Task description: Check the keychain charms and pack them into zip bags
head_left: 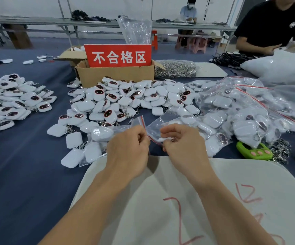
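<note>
Pinching the clear zip bag (158,127) between them, your left hand (128,145) and right hand (181,141) hold it above the counter (19,174), at the white mat's (161,200) far edge. Its red-striped mouth faces you and its length slants away rightward. A white charm (161,139) sits at your right fingertips. The charm heap (125,98) crowds just beyond, with packed bags (240,112) to the right.

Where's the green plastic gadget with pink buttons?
Head view, right side: the green plastic gadget lies just below the bagged white charms, left of a metal chain heap.
</note>
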Motion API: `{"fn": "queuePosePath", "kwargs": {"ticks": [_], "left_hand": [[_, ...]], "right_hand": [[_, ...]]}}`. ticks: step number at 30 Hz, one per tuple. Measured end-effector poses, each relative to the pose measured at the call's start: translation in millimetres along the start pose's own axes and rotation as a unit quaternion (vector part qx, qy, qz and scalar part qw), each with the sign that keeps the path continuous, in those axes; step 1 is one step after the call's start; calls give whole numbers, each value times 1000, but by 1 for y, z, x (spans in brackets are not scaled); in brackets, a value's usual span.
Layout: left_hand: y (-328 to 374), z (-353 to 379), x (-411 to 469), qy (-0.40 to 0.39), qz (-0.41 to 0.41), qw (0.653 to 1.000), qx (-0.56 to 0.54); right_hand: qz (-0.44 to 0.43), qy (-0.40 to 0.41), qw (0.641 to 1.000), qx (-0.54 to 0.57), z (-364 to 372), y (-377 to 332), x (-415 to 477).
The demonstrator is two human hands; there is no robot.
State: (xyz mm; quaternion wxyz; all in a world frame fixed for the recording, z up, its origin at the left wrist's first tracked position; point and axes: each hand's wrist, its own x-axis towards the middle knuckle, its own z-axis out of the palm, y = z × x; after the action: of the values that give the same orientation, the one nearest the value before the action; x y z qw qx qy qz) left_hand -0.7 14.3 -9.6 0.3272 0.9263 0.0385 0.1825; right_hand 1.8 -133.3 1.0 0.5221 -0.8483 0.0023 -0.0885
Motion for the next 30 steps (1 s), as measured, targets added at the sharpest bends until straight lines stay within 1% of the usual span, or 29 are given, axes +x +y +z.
{"fn": "queuePosePath", "kwargs": {"ticks": [1,3,5,7,9,11,12,13,15,17,19,21,25,27,30], "left_hand": [[0,0,-1,-6,6,1000,-4],[-1,1,-1,-16,24,999,-16],[-3,2,-2,-25,51,998,-35],[-2,2,-2,-31,81,995,-49],[0,1,-2,-34,103,992,-69],[1,0,-1,-36,106,989,-93],[2,-1,0,-37,105,989,-101],[2,-1,0,-40,103,988,-111],[1,-2,1,-45,99,985,-137],[1,-3,1,-48,93,981,-161],[2,-5,-1,-45,89,979,-180],[3,-7,-3,-33,86,976,-196],[2,-8,-7,31,107,975,-192],[2,-8,-8,48,111,974,-191],[3,-10,-8,70,125,972,-186]], "right_hand": [[-27,6,998,-57,2,1,-1],[-56,24,989,-134,5,3,-2],[-58,37,983,-173,4,4,0],[-56,49,981,-178,0,4,2],[-60,79,989,-112,-3,-1,3],[-63,92,993,23,-6,-6,4],[-55,83,990,99,-7,-8,4],[-44,66,983,165,-8,-10,5],[-17,36,965,259,-10,-12,5],[1,28,942,335,-12,-11,6],[1,17,922,386,-15,-11,7],[-15,-11,923,385,-15,-11,8],[-83,-60,942,319,-7,-13,4],[-119,-83,946,289,-3,-14,1],[-136,-120,946,269,1,-12,0]]}}
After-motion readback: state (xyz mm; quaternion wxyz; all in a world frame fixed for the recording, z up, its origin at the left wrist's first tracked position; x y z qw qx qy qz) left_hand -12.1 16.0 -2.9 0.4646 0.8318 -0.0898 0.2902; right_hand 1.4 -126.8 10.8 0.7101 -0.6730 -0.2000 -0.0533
